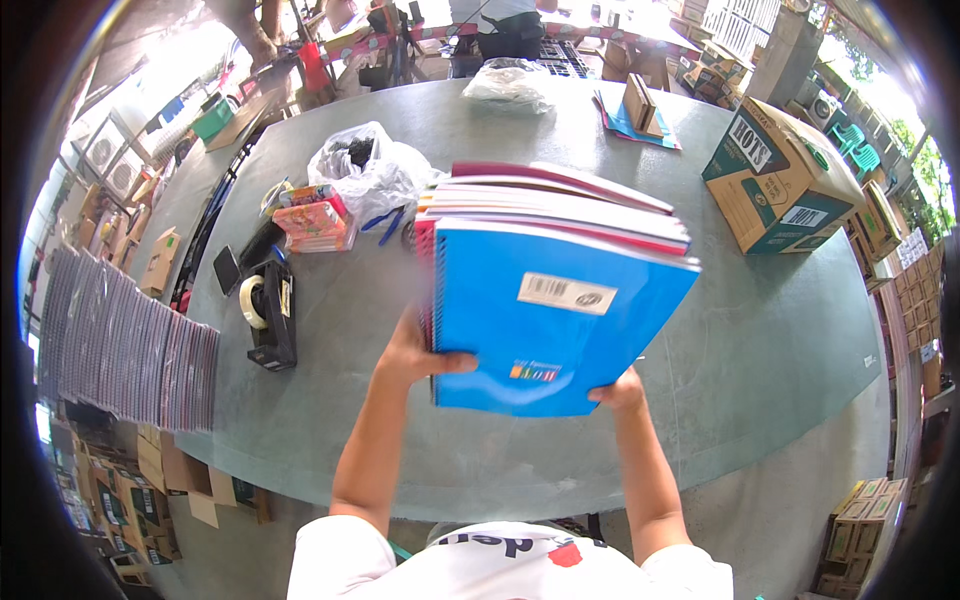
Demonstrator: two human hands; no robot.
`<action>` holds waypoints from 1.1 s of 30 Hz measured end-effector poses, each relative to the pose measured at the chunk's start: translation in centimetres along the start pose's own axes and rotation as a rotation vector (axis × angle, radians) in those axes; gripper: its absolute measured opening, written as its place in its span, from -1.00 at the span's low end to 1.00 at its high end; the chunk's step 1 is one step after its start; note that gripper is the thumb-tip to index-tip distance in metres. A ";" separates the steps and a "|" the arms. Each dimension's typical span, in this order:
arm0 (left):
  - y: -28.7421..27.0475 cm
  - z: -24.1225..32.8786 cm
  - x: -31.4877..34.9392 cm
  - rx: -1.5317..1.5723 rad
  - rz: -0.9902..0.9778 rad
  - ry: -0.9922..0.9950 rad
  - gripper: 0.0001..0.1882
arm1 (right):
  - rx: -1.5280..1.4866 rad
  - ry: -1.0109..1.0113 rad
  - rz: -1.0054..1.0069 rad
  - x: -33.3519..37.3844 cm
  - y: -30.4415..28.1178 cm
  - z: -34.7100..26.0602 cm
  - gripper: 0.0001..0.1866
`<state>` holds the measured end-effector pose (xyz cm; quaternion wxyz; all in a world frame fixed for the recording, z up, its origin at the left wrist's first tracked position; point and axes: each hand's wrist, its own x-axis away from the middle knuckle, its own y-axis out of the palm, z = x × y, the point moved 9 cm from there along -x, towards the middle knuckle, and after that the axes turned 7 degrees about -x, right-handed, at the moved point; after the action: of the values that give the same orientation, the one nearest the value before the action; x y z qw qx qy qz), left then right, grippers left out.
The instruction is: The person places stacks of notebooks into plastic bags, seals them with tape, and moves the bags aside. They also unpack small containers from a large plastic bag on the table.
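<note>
Both my hands hold a thick stack of spiral notebooks (480, 320), raised and tilted above the table. The top one has a blue cover with a white label, and its coil runs down the left side. Edges of several more notebooks, some red, fan out at the far side. My left hand (420, 352) is closed on the lower left edge, thumb on the blue cover. At the lower right corner, my right hand (622, 390) grips the stack with its thumb on top. The fingers under the stack are hidden.
On the grey-green table (330, 420) stand a tape dispenser (275, 325), blue-handled pliers (385, 222), small orange packs (312, 218) and a white plastic bag (400, 170). A cardboard box (780, 180) sits at the right. A tall stack of wrapped notebooks (130, 340) is at the left edge.
</note>
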<state>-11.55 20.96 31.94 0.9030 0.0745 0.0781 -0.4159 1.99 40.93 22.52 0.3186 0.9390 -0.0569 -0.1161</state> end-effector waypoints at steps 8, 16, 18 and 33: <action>-7.0 -4.2 12.9 -0.150 0.101 -0.005 0.02 | 0.378 -0.080 -0.028 3.2 10.1 1.6 0.19; -7.6 1.9 13.9 -0.302 0.067 0.197 0.36 | 0.375 -0.354 0.127 4.4 15.2 0.9 0.11; -6.2 1.6 13.6 -0.213 -0.057 0.149 0.30 | 0.647 -0.462 0.119 5.0 13.1 1.0 0.08; -5.8 -5.0 16.8 -0.658 0.097 0.073 -0.23 | 0.575 -0.263 0.438 6.9 11.6 3.5 0.10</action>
<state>-5.58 5.78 23.25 0.8939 -0.2024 0.2370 -0.3221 7.44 28.45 25.71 0.0494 0.9327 -0.3268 -0.1440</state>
